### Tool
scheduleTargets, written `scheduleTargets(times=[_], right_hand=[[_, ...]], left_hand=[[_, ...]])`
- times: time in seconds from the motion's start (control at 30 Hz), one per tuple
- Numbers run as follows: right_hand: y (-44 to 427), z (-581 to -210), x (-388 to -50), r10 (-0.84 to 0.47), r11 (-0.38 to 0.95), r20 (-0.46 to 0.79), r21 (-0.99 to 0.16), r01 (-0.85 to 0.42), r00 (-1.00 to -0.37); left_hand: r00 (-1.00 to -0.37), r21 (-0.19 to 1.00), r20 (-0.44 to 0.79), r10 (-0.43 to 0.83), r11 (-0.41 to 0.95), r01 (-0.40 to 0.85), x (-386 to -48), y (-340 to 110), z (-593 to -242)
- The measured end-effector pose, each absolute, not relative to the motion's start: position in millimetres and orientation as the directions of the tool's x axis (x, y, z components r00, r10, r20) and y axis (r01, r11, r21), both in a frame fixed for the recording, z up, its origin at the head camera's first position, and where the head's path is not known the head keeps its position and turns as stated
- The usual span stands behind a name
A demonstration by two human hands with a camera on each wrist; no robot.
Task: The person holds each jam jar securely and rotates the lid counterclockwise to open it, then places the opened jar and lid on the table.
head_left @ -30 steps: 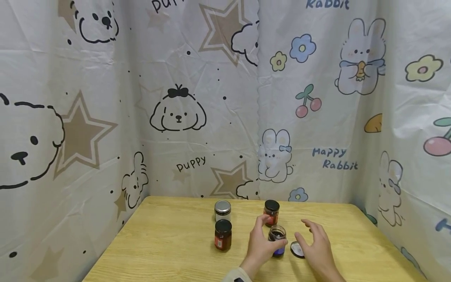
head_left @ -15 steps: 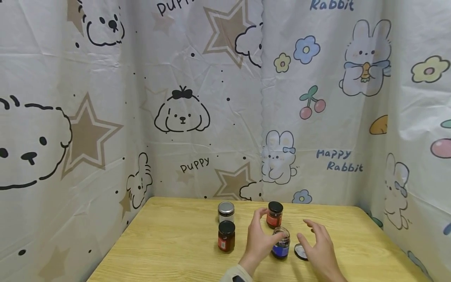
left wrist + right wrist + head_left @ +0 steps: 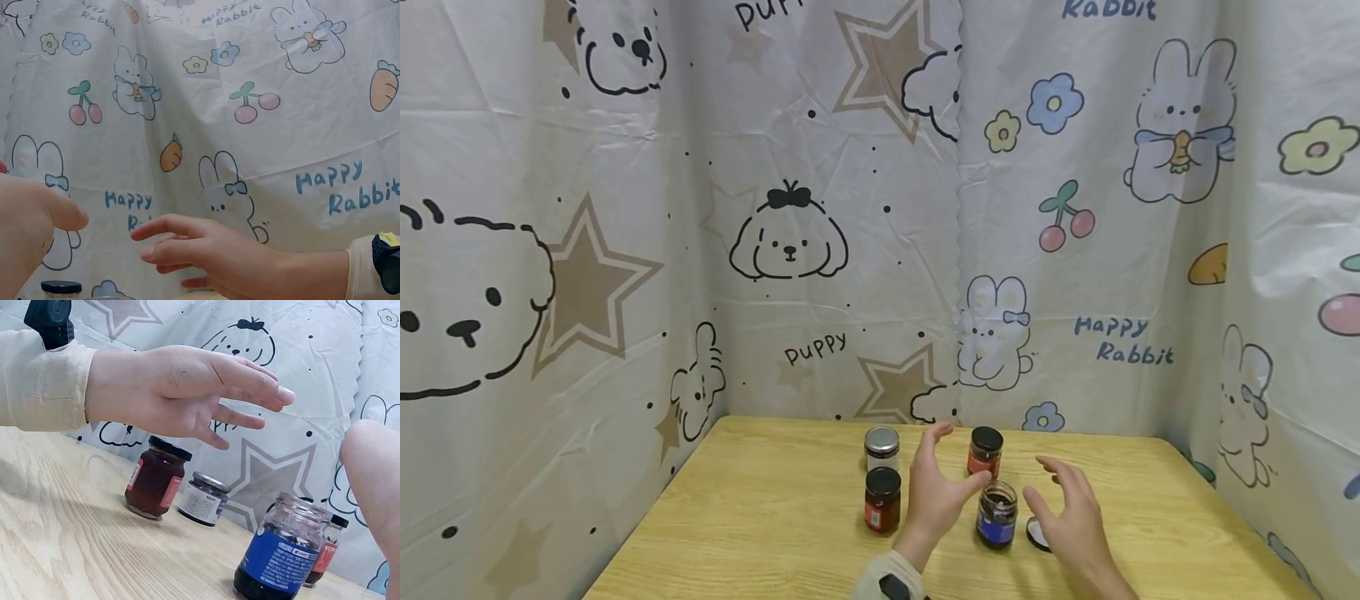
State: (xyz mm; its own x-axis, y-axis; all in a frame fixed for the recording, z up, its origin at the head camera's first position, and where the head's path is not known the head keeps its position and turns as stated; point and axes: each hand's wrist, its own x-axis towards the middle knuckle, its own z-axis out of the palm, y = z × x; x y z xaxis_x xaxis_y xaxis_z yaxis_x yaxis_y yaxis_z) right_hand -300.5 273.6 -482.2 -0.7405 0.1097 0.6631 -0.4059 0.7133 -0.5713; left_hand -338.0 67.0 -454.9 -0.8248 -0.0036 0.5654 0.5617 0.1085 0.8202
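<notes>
An uncapped glass jar with a blue label (image 3: 997, 517) stands upright between the two hands, dark contents inside; in the right wrist view the same jar (image 3: 281, 550) shows its bare rim. My left hand (image 3: 934, 496) is held left of it, thumb and fingers spread, holding nothing. On the other side my right hand (image 3: 1078, 521) hovers with relaxed fingers, also holding nothing. Beside the jar a lid (image 3: 1037, 534) lies on the table, pale inside up, partly hidden by the right hand. Behind stands a black-lidded jar with a red label (image 3: 985, 454).
To the left stand a black-lidded jar of dark red contents (image 3: 882, 502) and, behind it, a silver-lidded jar (image 3: 882, 448). The wooden table (image 3: 760, 517) reaches back to a printed curtain (image 3: 850, 300).
My left hand has come away from the blue-labelled jar, moving left. The right hand has shifted slightly. Both black-lidded jars and the silver-lidded one stand where they were.
</notes>
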Motion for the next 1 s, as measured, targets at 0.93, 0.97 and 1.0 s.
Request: scheduleTargets(times=[0.93, 0.97, 1.0], right_hand=[[221.6, -456.2, -311.4, 0.035, 0.631, 0.661, -0.596, -0.496, -0.749], [219.8, -455.8, -312.1, 0.034, 0.626, 0.662, -0.598, -0.501, -0.748], [218.1, -455.7, -312.8, 0.033, 0.622, 0.664, -0.599, -0.505, -0.747]], left_hand=[[-0.807, 0.809, 0.579, -0.117, 0.198, 0.553, -354.2, -7.9, -475.0], [-0.809, 0.813, 0.575, -0.120, 0.196, 0.548, -354.6, -10.5, -476.6], [-0.813, 0.818, 0.569, -0.127, 0.196, 0.541, -355.0, -13.0, -478.3]])
